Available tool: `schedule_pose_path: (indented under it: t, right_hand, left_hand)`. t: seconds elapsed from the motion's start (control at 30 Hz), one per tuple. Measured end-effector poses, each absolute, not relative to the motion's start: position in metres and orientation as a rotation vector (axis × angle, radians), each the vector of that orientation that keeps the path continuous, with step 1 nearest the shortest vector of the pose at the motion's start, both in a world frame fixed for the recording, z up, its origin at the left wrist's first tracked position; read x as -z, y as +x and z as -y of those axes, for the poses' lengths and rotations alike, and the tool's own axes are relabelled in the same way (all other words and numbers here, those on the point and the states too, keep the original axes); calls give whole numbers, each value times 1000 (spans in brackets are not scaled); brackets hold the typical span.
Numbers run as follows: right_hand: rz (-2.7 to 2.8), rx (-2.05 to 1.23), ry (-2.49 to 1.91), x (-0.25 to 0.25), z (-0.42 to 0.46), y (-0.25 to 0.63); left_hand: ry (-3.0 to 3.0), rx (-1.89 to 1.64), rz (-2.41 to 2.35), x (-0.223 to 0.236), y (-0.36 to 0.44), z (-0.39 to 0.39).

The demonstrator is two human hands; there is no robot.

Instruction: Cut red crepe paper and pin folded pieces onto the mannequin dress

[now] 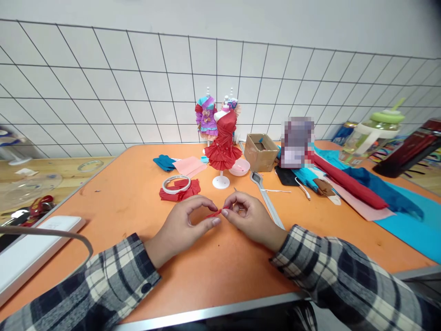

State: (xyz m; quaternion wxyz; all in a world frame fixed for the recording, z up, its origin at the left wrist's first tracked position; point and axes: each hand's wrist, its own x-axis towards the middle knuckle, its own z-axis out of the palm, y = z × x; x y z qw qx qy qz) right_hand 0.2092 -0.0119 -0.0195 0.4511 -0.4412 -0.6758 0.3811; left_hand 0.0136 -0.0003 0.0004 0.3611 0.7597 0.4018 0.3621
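A thin twisted strip of red crepe paper [214,214] runs between my two hands, low over the orange table. My right hand [253,220] pinches its right end between thumb and forefinger. The strip's other end lies between the curved thumb and forefinger of my left hand [184,227], partly hidden there. Just beyond stands a small white dress form wearing a ruffled red paper dress [223,142]. A roll of white tape [176,184] rests on a crumpled piece of red crepe paper [193,187] past my left hand.
Behind the red dress are more dressed forms, one in a purple outfit [206,117]. A pink bowl [240,167], a cardboard box [261,154] and metal tweezers [267,197] sit right of it. Paper rolls [351,181] and bottles [370,133] crowd the right; a white power strip [44,248] lies left.
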Motion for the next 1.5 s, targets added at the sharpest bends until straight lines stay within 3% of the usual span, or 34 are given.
schedule_pose_path:
  t: [0.13, 0.6, 0.97, 1.5]
  right_hand:
    - [1720, -927, -1069, 18, 12, 211]
    - [1844, -1020, -898, 11, 11, 220]
    - [1635, -1159, -1165, 16, 12, 211]
    - [1544, -1300, -1075, 10, 5, 217]
  left_hand:
    - [2113, -918, -1013, 0, 15, 3]
    - [1560, -608, -775, 8, 11, -3]
    - [1323, -976, -987, 14, 14, -11]
    - [1333, -936, -1026, 12, 16, -10]
